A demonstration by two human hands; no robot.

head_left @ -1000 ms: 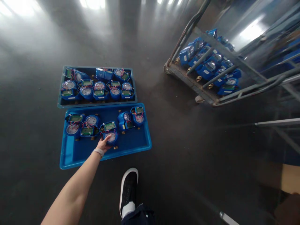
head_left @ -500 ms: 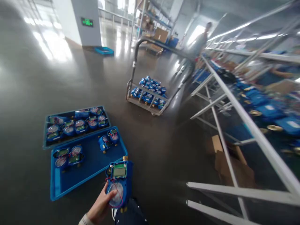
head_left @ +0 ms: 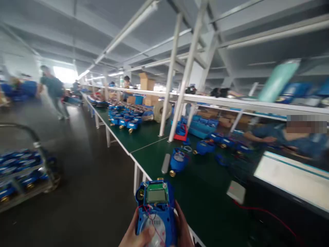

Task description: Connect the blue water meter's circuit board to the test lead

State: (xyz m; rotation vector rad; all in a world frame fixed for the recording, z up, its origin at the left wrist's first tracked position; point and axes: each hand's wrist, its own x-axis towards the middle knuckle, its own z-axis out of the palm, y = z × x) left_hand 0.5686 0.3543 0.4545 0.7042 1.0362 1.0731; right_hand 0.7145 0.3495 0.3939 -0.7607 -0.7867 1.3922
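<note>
Left hand [head_left: 137, 235] and right hand [head_left: 183, 224] clasp the blue meter [head_left: 168, 214], lower centre, likely for stability. Its display [head_left: 156, 196] faces the wearer.

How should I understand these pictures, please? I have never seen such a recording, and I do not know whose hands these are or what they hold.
There is no robot here. Every picture comes from one camera worn on a person's head, looking forward and down, so the hands at the bottom belong to the wearer. The left hand and the right hand hold a blue meter between them, with a small display, a round dial and loose thin wires. The left thumb lies on the dial.

Ahead is a long green table. On it lie another blue meter, a grey bar and many more meters farther away. A co-worker is across the table. At the left is a loaded trolley.
</note>
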